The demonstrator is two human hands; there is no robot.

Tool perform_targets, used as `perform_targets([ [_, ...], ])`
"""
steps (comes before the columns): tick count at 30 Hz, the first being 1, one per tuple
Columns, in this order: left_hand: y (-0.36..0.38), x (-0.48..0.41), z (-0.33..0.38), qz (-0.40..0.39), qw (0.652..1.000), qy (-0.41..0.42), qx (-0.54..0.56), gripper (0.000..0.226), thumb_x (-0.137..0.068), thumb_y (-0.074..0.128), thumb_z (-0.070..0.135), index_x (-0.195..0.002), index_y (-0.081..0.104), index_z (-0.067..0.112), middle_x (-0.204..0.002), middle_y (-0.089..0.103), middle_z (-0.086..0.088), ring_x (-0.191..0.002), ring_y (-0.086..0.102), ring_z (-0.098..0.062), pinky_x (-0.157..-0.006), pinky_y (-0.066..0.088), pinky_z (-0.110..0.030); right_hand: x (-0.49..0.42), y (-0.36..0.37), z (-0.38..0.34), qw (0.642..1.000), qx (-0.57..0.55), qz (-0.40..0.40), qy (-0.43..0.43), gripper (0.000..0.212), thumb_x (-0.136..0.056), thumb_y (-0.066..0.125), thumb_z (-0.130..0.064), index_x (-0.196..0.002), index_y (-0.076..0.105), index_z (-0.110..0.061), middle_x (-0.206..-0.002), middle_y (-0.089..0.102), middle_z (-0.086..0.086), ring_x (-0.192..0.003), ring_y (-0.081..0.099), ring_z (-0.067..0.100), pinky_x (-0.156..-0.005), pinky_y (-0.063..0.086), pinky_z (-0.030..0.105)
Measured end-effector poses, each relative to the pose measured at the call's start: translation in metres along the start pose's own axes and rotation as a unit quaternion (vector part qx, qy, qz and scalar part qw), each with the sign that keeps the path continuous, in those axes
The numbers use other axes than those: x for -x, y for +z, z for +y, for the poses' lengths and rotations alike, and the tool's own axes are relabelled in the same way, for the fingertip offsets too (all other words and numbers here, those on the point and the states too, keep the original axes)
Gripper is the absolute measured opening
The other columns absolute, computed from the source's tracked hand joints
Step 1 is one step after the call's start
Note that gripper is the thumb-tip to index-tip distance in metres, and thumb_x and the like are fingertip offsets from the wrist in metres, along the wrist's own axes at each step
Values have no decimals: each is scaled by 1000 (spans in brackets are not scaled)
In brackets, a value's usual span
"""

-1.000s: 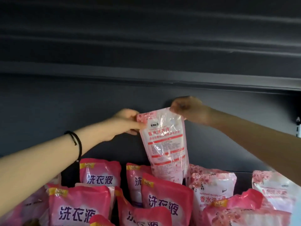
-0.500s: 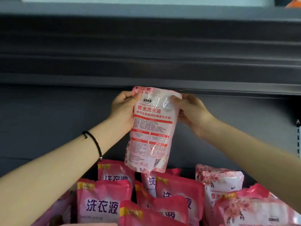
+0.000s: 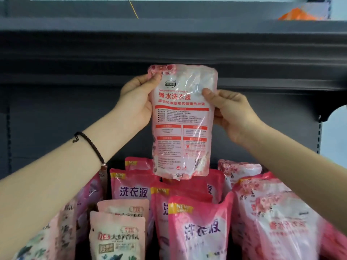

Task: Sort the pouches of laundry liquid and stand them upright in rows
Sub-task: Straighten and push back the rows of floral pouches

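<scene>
A pale pink laundry liquid pouch (image 3: 182, 121) with red Chinese print hangs upright in the air, its back label toward me. My left hand (image 3: 136, 102) grips its upper left edge with the thumb on the front. My right hand (image 3: 231, 113) grips its right edge, thumb pressed on the front. Below it stand several pouches on the shelf: bright pink ones (image 3: 197, 228), a floral white-pink one (image 3: 281, 222) at the right, and a peach one (image 3: 116, 235) at the lower left.
The dark grey underside of the shelf above (image 3: 169, 47) runs just over the held pouch. A dark back panel (image 3: 47, 119) lies behind. An upright with slots (image 3: 319, 134) stands at the right. An orange thing (image 3: 298, 15) lies on the upper shelf.
The pouch has been lifted higher and brought closer to me, hanging straighter. Both hands shifted from its top corners down to its sides. The view tilted up, showing the upper shelf.
</scene>
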State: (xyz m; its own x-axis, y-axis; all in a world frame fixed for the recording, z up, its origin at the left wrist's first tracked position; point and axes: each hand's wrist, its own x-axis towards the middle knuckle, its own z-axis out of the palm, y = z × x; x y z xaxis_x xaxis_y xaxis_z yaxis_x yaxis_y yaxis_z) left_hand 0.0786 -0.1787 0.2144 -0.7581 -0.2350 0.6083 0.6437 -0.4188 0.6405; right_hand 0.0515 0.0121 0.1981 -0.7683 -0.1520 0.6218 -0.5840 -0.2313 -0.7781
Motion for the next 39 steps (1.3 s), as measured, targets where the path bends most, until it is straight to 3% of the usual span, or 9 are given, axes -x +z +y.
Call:
perform_targets([
  [6, 41, 33, -7, -29, 999, -18, -2, 16, -88, 65, 8, -103, 61, 7, -98, 74, -10, -83, 73, -20, -65, 58, -31, 37, -38, -23, 1000, 0, 19, 0, 17, -89, 65, -25, -91, 69, -9, -91, 76, 6, -84, 73, 21, -68, 59, 31],
  [12, 95, 72, -13, -76, 997, 17, -23, 4, -90, 63, 9, -94, 61, 9, -88, 76, -6, -81, 73, -19, -65, 58, -30, 74, -91, -51, 999, 0, 33, -21, 21, -90, 63, -26, -97, 70, -7, -95, 76, 6, -86, 73, 21, -69, 60, 31],
  [21, 169, 142, -74, -20, 999, -27, 15, 5, -91, 63, 13, -94, 62, 9, -86, 75, -8, -76, 73, -19, -63, 58, -30, 132, -180, -67, 999, 12, 41, 3, 18, -89, 64, -31, -87, 71, -14, -91, 76, 5, -82, 74, 23, -68, 60, 35],
  [27, 193, 180, -120, -31, 997, 42, -64, 15, -90, 66, 23, -95, 61, 10, -89, 75, -6, -81, 72, -22, -68, 59, -35, 170, -222, -50, 995, -39, 87, 27, 21, -89, 64, -31, -79, 72, -14, -88, 76, 8, -79, 74, 25, -61, 59, 31],
  [32, 207, 205, -163, -43, 998, 10, -43, 11, -88, 67, 20, -89, 60, 12, -80, 71, -4, -75, 69, -19, -65, 57, -32, 206, -247, -26, 985, -84, 145, 41, 20, -87, 66, -31, -82, 69, -12, -97, 73, 16, -86, 71, 31, -76, 59, 45],
  [35, 213, 220, -188, -45, 998, 2, -47, 17, -83, 69, 26, -90, 61, 13, -83, 72, -4, -78, 68, -19, -69, 55, -31, 224, -261, -15, 978, -92, 183, 46, 23, -85, 67, -31, -86, 68, -8, -100, 67, 22, -87, 68, 34, -83, 57, 51],
  [39, 215, 245, -220, -46, 997, -15, -64, 25, -77, 73, 38, -97, 67, 23, -100, 73, -4, -98, 69, -22, -84, 54, -35, 239, -285, -1, 977, -98, 184, 45, 21, -83, 68, -31, -78, 70, -11, -84, 71, 14, -74, 69, 28, -68, 59, 41],
])
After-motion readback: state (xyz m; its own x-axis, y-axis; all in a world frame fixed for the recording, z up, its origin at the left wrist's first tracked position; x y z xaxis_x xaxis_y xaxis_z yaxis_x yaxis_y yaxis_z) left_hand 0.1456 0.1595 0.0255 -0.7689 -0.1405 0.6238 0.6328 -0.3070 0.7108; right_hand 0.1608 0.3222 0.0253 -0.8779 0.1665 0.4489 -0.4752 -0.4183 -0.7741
